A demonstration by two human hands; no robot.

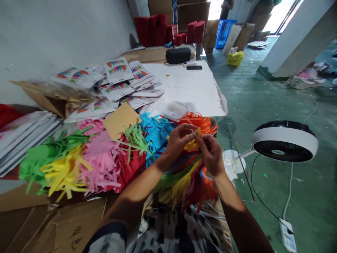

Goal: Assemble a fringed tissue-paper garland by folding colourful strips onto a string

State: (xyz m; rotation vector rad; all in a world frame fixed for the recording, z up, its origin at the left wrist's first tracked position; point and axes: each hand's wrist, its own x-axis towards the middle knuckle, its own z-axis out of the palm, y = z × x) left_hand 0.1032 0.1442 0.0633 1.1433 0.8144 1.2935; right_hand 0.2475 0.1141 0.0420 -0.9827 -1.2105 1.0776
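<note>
My left hand (178,138) and my right hand (210,153) meet over my lap, both pinching a yellow fringed paper piece (193,142) between their fingertips. Below them hangs a bundle of coloured paper fringes (184,182), yellow, green, orange and red, draped over my lap. Piles of cut fringe paper lie on the table just left of the hands: blue (158,131), red (131,165), pink (101,158), yellow (64,172), green (50,151) and orange (200,123).
A clear plastic tray (173,110) and a brown card (121,119) sit behind the piles. Printed packets (118,75), a black case (178,55) and a phone (194,67) lie on the white table (195,91). A floor fan (285,140) stands to the right, with cables and a power strip (287,234).
</note>
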